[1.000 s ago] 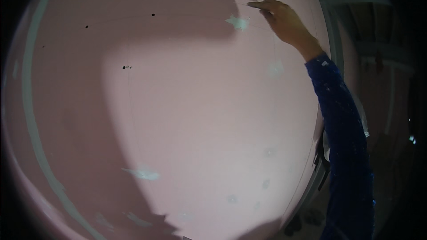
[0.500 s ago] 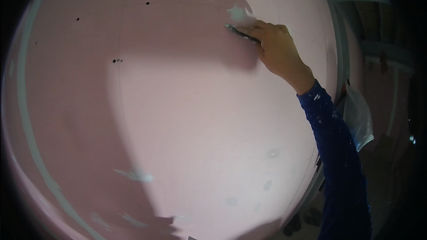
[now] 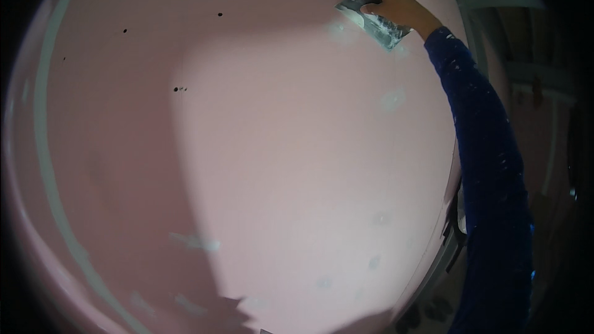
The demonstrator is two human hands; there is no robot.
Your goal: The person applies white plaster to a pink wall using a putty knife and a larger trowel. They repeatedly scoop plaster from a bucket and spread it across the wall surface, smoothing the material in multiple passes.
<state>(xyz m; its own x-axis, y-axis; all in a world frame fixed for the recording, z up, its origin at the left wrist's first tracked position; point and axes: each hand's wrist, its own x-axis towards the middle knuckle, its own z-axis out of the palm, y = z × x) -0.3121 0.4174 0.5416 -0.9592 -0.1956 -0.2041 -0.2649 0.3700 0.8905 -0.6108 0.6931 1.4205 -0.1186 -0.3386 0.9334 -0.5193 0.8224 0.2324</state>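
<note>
Pink wall [image 3: 247, 148]: the right hand [image 3: 396, 7], grip closed on the putty knife [image 3: 371, 17], now shows the blade's face; left hand unseen.

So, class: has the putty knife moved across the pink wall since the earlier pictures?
Yes. The putty knife in the right hand now sits just right of the white filler patch it covered before.

Wall: a pink board [image 3: 260, 167] fills nearly the whole view, smooth and flat.
Seam: a pale filled strip [image 3: 46, 167] runs down near the wall's left edge.
Marks: small dark holes [image 3: 179, 89] dot the upper part; pale filler patches [image 3: 195, 241] sit lower down.
Light: bright in the middle, shadowed on the left and along the bottom.
Right side: dim framing [image 3: 526, 74] beyond the wall's right edge.
</note>
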